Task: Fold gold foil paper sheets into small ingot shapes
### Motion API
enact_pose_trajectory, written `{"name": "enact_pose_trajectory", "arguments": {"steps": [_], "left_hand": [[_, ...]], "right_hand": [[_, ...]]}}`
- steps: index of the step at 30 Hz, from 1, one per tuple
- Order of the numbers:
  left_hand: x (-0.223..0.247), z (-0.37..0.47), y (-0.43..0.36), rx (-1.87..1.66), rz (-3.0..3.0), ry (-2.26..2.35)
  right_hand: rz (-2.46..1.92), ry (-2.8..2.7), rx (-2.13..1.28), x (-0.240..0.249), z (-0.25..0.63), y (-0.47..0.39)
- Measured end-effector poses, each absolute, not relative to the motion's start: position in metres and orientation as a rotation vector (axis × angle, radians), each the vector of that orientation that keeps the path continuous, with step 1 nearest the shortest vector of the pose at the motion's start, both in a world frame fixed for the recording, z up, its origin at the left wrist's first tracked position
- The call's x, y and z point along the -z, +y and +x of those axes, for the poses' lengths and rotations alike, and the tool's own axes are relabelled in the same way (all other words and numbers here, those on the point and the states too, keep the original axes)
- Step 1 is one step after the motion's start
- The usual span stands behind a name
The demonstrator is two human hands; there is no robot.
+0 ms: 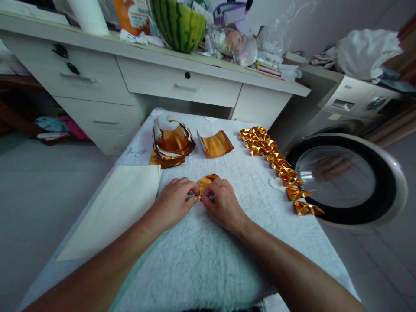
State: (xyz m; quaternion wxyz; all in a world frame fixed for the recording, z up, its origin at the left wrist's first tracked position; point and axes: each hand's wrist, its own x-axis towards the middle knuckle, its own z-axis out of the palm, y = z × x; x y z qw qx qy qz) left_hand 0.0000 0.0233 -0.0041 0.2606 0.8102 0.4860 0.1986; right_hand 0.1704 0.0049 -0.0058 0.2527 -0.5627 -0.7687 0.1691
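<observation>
Pinching with fingertips nearly closed, the left hand (177, 194) and right hand (222, 201) share one gold sheet (207, 181) near the middle of the bench (201, 260). Open room separates the right hand from the folded gold pieces (278, 163) running along the right edge; a white sheet (113, 208) lies toward the left edge, a gold stack (216, 145) beyond the hands.

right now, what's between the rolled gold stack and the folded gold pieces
A smaller curved stack of gold sheets, in the head view.
</observation>
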Motion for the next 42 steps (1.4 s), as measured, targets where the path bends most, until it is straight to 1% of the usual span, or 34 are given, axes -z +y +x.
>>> {"name": "enact_pose_trajectory", "arguments": {"steps": [42], "left_hand": [[0.0037,0.0018,0.0231,-0.528,2.203,1.328]], "right_hand": [[-1.6,-2.137,-0.414,0.0061,0.1676,0.0044]]}}
